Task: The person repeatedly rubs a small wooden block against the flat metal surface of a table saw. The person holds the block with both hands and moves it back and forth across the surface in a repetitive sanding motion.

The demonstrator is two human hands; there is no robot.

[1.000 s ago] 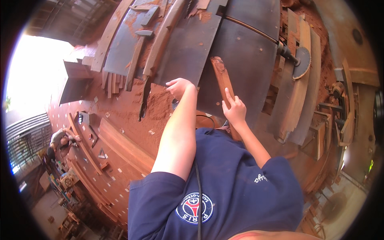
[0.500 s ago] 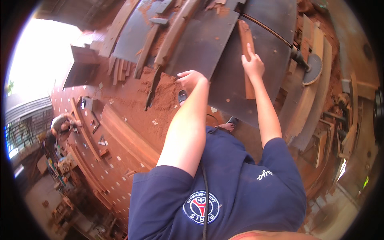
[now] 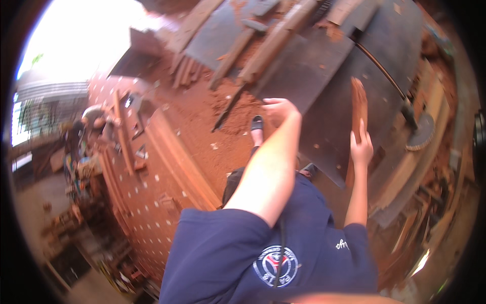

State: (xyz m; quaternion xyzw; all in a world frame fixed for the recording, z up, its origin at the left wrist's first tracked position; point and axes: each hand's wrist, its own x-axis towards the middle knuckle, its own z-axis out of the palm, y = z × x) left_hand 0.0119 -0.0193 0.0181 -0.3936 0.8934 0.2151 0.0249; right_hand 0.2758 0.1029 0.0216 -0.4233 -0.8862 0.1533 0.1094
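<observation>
Wooden strip (image 3: 359,104) extends lengthwise over the right part of the dark metal table (image 3: 326,119), its near end reaching about the table's near edge; whether it touches the surface, I cannot tell. Reddish floor (image 3: 202,133), strewn with sawdust, spreads to the left of the table. Long planks (image 3: 177,157) lie on that floor, well left of the table. Another person (image 3: 96,119), blurred, is farther left of the table, well apart from it. Along the table's left side runs a wooden beam (image 3: 276,43). A toothed round blade (image 3: 421,133) sits on a shaft just beyond the table's right edge. Over the table's near right part, the right hand (image 3: 361,148) is closed around the strip, one finger pointing along it. By the table's near left edge, the left hand (image 3: 280,110) has partly bent fingers; its palm is hidden, so I cannot tell whether it grips anything.
</observation>
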